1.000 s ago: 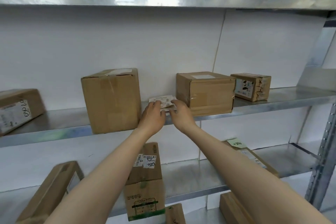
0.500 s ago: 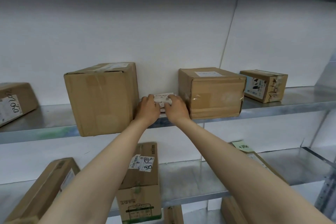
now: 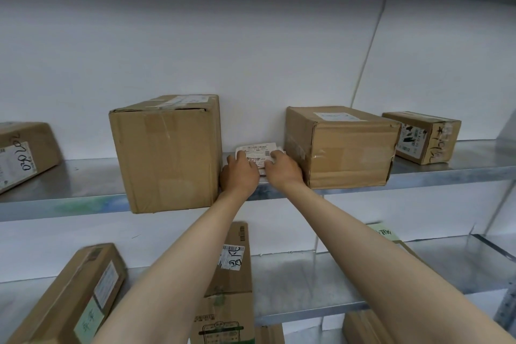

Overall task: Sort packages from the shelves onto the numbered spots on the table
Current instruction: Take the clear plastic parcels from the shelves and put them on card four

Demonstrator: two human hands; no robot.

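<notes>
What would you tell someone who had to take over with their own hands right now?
Hands: left hand grips the small white package at its left end, right hand at its right end.
Where: on the middle shelf, between the tall box and the wide box.
Done: package gripped, not yet pulled out.
Left: carry it to its numbered spot, which is out of view.

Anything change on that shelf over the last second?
Barely: the left hand and right hand still grip the white packet between the tall box and the wide box. The packet still lies on the shelf; boxes unmoved.
</notes>
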